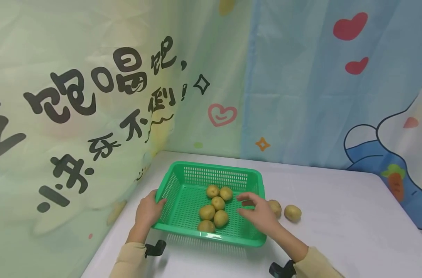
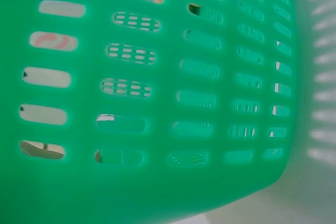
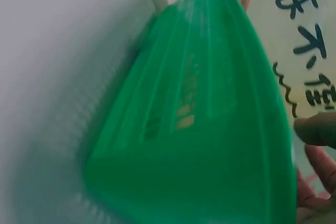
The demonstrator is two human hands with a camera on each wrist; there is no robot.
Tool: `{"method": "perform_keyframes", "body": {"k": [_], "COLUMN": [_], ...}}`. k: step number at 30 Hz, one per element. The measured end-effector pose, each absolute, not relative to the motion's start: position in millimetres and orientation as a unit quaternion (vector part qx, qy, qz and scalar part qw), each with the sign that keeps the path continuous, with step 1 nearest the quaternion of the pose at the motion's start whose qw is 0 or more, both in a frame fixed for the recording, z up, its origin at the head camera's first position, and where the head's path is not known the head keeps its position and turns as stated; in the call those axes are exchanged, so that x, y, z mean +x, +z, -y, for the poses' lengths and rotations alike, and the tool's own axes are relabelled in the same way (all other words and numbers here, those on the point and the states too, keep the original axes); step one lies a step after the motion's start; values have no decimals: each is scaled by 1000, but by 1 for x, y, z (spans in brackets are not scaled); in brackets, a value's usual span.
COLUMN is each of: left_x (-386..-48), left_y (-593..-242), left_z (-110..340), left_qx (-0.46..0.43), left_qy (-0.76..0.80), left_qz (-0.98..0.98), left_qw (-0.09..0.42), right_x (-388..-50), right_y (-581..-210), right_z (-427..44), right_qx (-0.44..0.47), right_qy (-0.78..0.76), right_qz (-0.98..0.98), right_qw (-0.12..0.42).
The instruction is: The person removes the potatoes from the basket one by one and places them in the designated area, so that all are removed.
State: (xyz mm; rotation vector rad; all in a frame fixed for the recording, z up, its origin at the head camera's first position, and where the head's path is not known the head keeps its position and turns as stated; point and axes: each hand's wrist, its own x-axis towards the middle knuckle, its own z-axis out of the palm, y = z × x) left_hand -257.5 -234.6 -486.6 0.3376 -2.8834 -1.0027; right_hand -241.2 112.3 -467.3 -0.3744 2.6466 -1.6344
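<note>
Upper left, lettering includes “不倒!” Lower centre, left fingers pinch the basket; right fingers, spread, hover beside potatoes.

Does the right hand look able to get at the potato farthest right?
Probably yes: the right hand looks empty, and that potato lies nearby on the table, outside the green basket, with nothing covering it.

I see a green basket with rows of holes, yellow-brown potatoes, a white table, cream sleeves, and a green-and-blue curtain which has black writing and red hearts.
</note>
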Motion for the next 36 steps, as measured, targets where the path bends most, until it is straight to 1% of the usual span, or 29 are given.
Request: {"method": "perform_keyframes", "body": {"k": [8, 13, 18, 23, 29, 36], "left_x": [-258, -259, -259, -258, -258, -257], "left_y": [-484, -483, -484, -485, -485, -485], "left_z": [234, 234, 235, 234, 235, 236], "left_qx": [108, 110, 112, 112, 108, 107], "left_qy": [-324, -320, -322, -322, -312, -312], "left_qz": [939, 940, 940, 939, 943, 943], "left_qw": [36, 40, 36, 35, 41, 35], "right_x": [-246, -254, -263, -267, -267, -265], "right_y": [-474, -480, -486, -492, -495, -497], "right_z": [-85, -76, -73, -71, -68, -67], "right_qx": [-182, -223, -259, -264, -268, -254], "right_qy": [-476, -442, -410, -385, -352, -331], "right_qz": [-859, -864, -865, -874, -889, -899], "right_qw": [49, 97, 127, 135, 114, 133]}}
